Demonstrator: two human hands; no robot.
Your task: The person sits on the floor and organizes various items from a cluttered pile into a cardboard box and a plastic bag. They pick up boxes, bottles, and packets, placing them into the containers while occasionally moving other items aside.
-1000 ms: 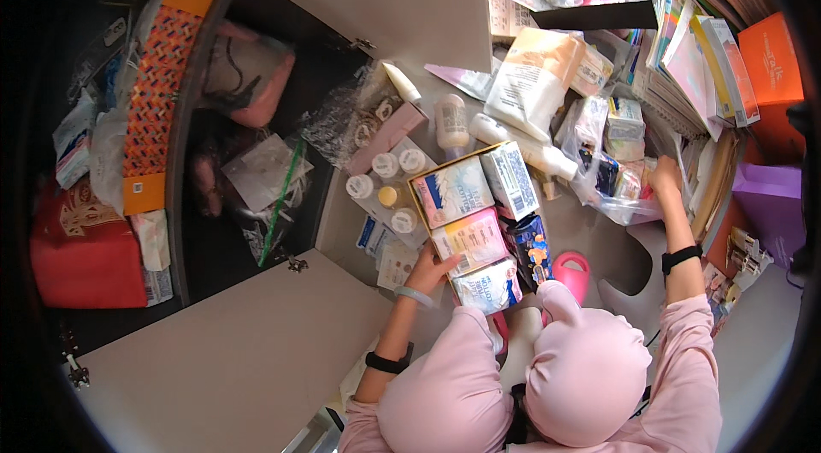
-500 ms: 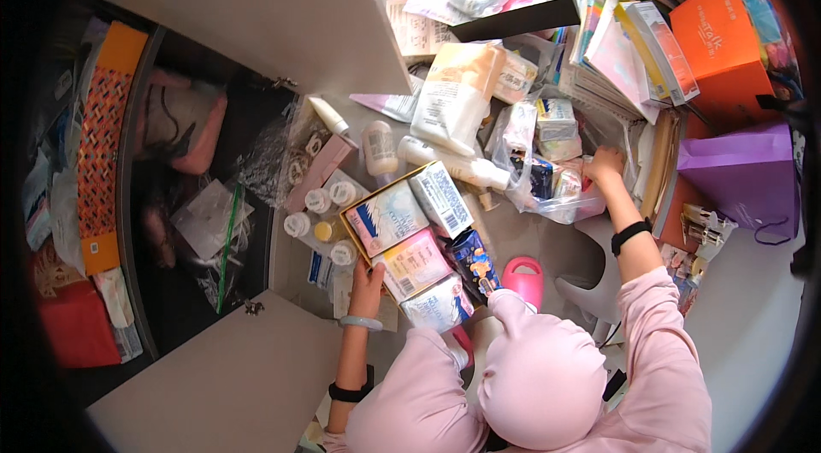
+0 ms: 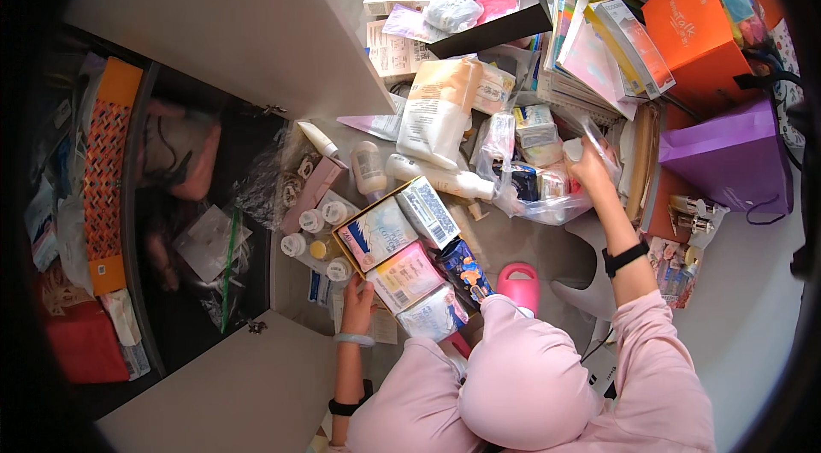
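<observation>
Spreading the clear bag (image 3: 552, 212) wider seemed wise; right hand (image 3: 587, 165) at its rim, left hand (image 3: 357, 306) by the box (image 3: 377, 203), couldn't tell either grip.

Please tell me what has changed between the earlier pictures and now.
The left hand has drawn back leftward off the pink pack to the left edge of the box; whether it touches the edge is unclear. The right hand has shifted slightly forward at the clear bag. The whole view has shifted too. The packs stay in the box, the capped bottles beside it.
</observation>
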